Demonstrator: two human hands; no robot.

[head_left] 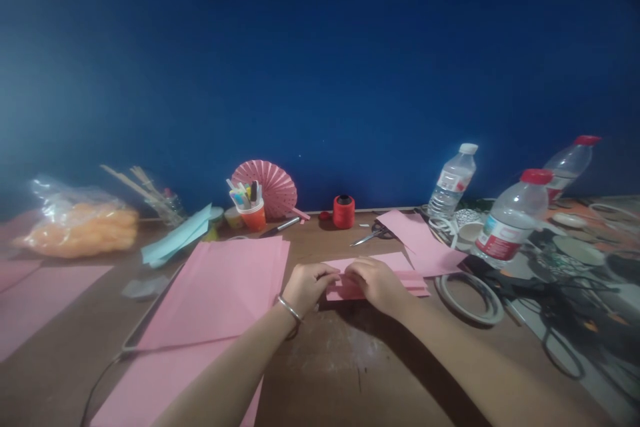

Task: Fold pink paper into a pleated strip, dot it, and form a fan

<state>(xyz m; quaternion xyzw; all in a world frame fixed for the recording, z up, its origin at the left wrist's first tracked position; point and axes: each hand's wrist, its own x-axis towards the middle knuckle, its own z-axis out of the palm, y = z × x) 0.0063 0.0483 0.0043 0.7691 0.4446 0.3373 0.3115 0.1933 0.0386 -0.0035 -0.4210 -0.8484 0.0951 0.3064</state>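
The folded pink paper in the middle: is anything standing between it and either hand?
Nothing visible does. The fingers of the left hand and right hand both touch the folded pink paper. The scissors and red spool lie beyond it, toward the blue wall.

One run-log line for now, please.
left hand: on folded pink paper | right hand: on same paper | left: pink sheets | beyond: red thread spool, scissors, pleated pink fan

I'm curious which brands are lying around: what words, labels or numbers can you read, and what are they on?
None can be read.
White-capped clear plastic bottle: printed label, too blurred.
Front red-capped clear plastic bottle: red-and-blue label, too blurred.
Rear red-capped clear plastic bottle: label partly hidden, too blurred.
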